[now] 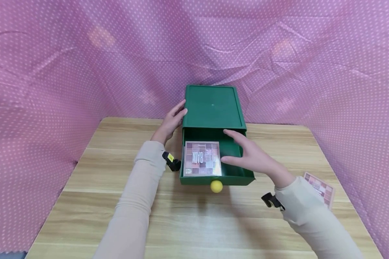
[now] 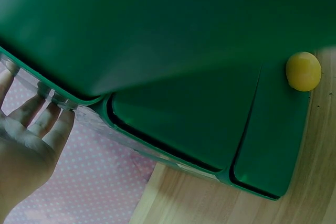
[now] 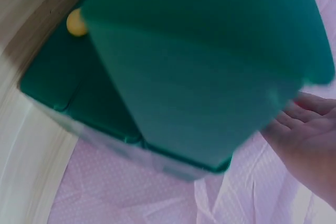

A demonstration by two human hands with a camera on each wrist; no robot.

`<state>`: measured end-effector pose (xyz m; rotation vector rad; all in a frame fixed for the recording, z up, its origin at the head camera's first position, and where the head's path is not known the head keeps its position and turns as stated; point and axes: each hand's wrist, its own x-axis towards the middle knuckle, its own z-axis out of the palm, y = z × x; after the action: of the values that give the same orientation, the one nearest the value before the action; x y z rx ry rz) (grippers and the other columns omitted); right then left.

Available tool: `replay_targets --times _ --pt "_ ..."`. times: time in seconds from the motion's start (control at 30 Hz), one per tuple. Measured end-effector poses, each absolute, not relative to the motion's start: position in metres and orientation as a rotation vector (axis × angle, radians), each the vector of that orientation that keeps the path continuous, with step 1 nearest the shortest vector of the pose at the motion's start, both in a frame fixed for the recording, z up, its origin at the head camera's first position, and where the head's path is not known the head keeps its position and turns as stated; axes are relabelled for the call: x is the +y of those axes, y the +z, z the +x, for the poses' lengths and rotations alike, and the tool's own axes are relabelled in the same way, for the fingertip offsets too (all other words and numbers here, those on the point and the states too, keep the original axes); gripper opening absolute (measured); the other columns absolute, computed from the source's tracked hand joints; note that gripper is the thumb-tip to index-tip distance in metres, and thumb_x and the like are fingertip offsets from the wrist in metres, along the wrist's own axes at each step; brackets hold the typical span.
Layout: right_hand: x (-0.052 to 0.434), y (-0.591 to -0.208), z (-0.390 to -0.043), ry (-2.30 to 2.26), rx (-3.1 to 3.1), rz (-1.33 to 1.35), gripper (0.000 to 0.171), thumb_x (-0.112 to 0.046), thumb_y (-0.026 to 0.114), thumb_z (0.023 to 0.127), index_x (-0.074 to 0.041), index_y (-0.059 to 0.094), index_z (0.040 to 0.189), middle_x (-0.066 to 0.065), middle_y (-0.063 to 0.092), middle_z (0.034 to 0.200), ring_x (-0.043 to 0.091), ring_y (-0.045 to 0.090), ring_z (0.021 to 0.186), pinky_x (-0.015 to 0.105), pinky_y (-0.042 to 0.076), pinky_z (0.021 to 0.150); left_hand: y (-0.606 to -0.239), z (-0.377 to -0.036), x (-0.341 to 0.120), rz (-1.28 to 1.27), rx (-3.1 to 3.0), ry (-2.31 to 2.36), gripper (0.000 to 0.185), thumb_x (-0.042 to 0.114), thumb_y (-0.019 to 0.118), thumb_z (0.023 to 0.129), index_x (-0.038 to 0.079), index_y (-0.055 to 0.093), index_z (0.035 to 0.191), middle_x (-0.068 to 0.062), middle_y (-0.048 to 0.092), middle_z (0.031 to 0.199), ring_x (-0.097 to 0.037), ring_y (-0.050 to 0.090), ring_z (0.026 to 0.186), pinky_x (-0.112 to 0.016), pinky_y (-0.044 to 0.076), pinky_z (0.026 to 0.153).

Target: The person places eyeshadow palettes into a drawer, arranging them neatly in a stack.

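A green box (image 1: pixel 214 106) stands on the table with its drawer (image 1: pixel 235 180) pulled out; a round yellow knob (image 1: pixel 216 186) sits on the drawer's front. In the drawer's left part lies a square makeup palette (image 1: pixel 201 159) with many pinkish compartments. My left hand (image 1: pixel 172 122) rests its fingertips against the box's left side; the left wrist view shows those fingers (image 2: pixel 59 129) spread along the side wall. Over the drawer's right part hovers my right hand (image 1: pixel 249 153), fingers straight and apart, the thumb tip right at the palette's right edge.
A second palette (image 1: pixel 321 189) lies on the wooden table (image 1: pixel 116 201) to the right, partly behind the right sleeve. Pink dotted cloth (image 1: pixel 142 46) hangs around the back and both sides. Black camera mounts (image 1: pixel 171 161) sit on the wrists.
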<state>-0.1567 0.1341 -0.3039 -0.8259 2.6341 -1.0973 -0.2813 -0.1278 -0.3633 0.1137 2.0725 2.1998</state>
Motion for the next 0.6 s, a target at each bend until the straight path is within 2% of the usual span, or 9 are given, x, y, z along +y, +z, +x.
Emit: replay_targets --times 0.23,0.4,0.5,0.6 --pt "0.162 -0.306 -0.151 -1.288 2.678 -0.785 0.072 -0.02 0.065 0.078 -0.007 0.024 0.136 0.011 0.026 0.137 0.031 0.025 0.122 0.045 0.024 0.096 -0.364 -0.282 -0.128 0.118 2.066 2.2 0.046 0.029 0.049 0.088 0.028 0.035 0.132 0.001 0.03 0.136 -0.017 0.039 0.113 -0.034 0.036 0.09" --pt "0.188 -0.319 -0.152 -1.556 2.764 -0.696 0.074 -0.006 0.065 0.077 -0.003 0.02 0.136 0.015 0.026 0.136 0.027 0.025 0.122 0.033 0.023 0.099 -0.364 -0.283 -0.128 0.101 2.075 2.194 0.046 0.03 0.05 0.088 0.029 0.037 0.131 0.001 0.029 0.136 -0.017 0.038 0.114 -0.035 0.035 0.091" --pt "0.205 -0.332 -0.153 -1.668 2.803 -0.528 0.078 -0.008 0.062 0.08 -0.005 0.01 0.138 0.016 0.02 0.138 0.024 0.018 0.125 0.03 0.018 0.101 -0.364 -0.284 -0.129 0.103 2.082 2.182 0.046 0.032 0.05 0.087 0.031 0.037 0.131 0.002 0.029 0.136 -0.016 0.037 0.115 -0.034 0.035 0.091" --pt "0.222 -0.347 -0.153 -1.69 2.84 -0.317 0.082 -0.017 0.06 0.082 -0.008 0.002 0.139 0.016 0.011 0.14 0.022 0.011 0.127 0.036 0.013 0.102 -0.364 -0.284 -0.129 0.107 2.085 2.182 0.046 0.033 0.05 0.087 0.031 0.037 0.131 0.002 0.029 0.136 -0.016 0.037 0.115 -0.033 0.036 0.09"
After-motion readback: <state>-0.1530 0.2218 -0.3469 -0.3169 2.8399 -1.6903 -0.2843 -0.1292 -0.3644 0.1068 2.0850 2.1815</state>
